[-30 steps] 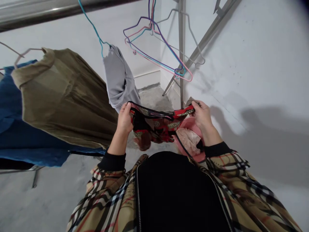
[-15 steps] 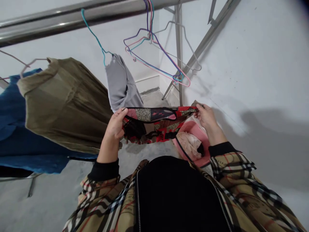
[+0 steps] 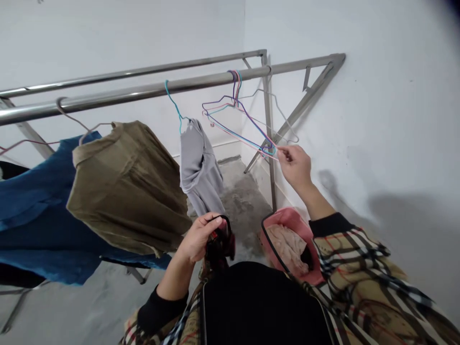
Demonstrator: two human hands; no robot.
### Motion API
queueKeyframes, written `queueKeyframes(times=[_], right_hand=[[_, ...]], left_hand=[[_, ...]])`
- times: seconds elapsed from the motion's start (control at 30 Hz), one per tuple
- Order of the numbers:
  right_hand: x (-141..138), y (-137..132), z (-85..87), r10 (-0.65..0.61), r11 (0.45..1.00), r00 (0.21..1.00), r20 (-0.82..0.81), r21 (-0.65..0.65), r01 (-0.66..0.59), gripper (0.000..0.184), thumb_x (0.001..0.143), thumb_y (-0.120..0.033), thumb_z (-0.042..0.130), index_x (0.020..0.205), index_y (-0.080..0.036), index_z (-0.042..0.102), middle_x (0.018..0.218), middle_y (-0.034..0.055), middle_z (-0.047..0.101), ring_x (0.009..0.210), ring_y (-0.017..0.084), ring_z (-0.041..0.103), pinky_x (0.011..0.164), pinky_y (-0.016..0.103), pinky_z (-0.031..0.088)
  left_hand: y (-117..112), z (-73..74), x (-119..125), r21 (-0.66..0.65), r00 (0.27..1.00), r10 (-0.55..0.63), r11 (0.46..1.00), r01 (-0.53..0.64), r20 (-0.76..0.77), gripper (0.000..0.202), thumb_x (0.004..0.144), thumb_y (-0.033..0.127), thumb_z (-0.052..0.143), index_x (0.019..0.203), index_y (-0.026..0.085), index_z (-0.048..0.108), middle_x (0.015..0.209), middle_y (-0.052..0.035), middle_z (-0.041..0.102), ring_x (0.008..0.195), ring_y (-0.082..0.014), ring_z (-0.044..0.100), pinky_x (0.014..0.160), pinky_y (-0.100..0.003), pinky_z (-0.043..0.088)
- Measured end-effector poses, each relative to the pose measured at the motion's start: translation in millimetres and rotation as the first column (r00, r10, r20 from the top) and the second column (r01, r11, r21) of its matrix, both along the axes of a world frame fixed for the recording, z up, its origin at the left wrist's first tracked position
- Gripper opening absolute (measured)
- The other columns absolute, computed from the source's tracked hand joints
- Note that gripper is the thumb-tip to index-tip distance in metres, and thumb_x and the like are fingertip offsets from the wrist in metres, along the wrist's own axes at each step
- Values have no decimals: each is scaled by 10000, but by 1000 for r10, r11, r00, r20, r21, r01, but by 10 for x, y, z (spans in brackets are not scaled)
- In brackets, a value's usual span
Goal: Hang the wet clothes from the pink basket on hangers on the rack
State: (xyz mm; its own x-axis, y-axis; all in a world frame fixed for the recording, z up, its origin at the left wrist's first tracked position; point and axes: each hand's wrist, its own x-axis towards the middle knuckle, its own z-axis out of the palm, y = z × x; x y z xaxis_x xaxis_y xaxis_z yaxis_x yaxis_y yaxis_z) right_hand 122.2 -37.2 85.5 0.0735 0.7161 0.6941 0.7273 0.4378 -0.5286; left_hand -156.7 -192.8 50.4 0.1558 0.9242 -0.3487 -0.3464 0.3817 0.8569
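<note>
My left hand is closed on the black edge of a red-and-black patterned garment, which hangs bunched low in front of my body. Its exact kind is hard to make out. Raised to the right, my right hand pinches the right corner of a pink wire hanger. That hanger is bunched with a purple hanger and a teal one, all hooked over the metal rail. No garment hangs on these hangers.
Left along the rail hang a grey garment on a teal hanger, an olive shirt and a blue garment. A pink basket holding pale clothes stands low on the right. A grey hanger hangs behind, near the wall.
My right hand has let go of the patterned garment and moved up to the pink hanger. The garment, stretched between both hands before, now hangs lower from my left hand. My view has tilted up.
</note>
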Motion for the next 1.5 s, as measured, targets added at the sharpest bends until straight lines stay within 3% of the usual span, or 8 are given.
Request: queueKeyframes(times=[0.17,0.33,0.93,1.07,1.17,1.27,1.37,1.5], right_hand=[[-317,523,233,8,995,959,283,-101,22,487,874,-303,556,1346,-181,550,1169,151,621,1100,321,545,986,465,409],[-399,794,283,56,965,937,344,-258,37,520,940,-200,405,1453,-274,443,974,121,693,918,294,628,862,425,456],[743,1081,665,-409,781,826,388,-320,536,541,877,-71,397,1382,-219,522,1022,190,658,954,320,620,778,405,428],[712,1000,647,-464,819,793,394,-149,554,518,892,-74,379,1365,-219,535,1279,215,531,1101,329,524,835,426,393],[617,924,652,-394,908,830,394,25,419,462,864,-65,407,1242,-202,633,1280,168,554,1160,324,460,917,462,346],[481,888,684,-78,991,959,273,-88,106,388,807,-49,452,1087,-162,695,1047,118,676,1036,267,545,890,396,392],[321,885,728,187,946,982,-38,-261,-190,304,813,-94,499,1065,-123,666,853,77,707,647,144,560,634,277,443],[144,830,793,323,807,787,-526,-282,-520,157,839,-221,601,955,-117,621,631,-1,622,384,39,275,386,199,231]], left_hand=[[-14,35,22,12,1000,20,1000,-20,-1,327,586,403,877,697,158,691,618,12,631,513,-67,530,513,-170,412],[-35,88,13,-5,999,31,1000,-31,16,338,558,401,894,680,161,689,614,8,633,530,-80,551,540,-182,442],[-54,49,22,-3,995,59,998,-59,79,334,619,378,874,757,157,664,673,5,672,571,-87,600,575,-188,482],[-56,72,48,2,996,59,998,-59,69,359,613,379,876,755,143,646,659,0,664,557,-92,597,560,-191,476],[-66,109,78,-5,995,81,997,-81,64,378,585,368,891,766,142,648,646,8,655,543,-88,588,548,-189,472],[-80,137,104,2,996,79,997,-80,46,380,575,372,895,757,138,657,628,11,649,535,-85,580,541,-185,469],[-86,133,116,21,998,65,998,-66,25,370,576,379,894,745,136,672,623,10,647,536,-79,570,544,-180,462],[-85,91,116,33,999,32,999,-31,-29,342,598,384,880,733,130,695,653,-8,664,571,-84,580,574,-181,461]])
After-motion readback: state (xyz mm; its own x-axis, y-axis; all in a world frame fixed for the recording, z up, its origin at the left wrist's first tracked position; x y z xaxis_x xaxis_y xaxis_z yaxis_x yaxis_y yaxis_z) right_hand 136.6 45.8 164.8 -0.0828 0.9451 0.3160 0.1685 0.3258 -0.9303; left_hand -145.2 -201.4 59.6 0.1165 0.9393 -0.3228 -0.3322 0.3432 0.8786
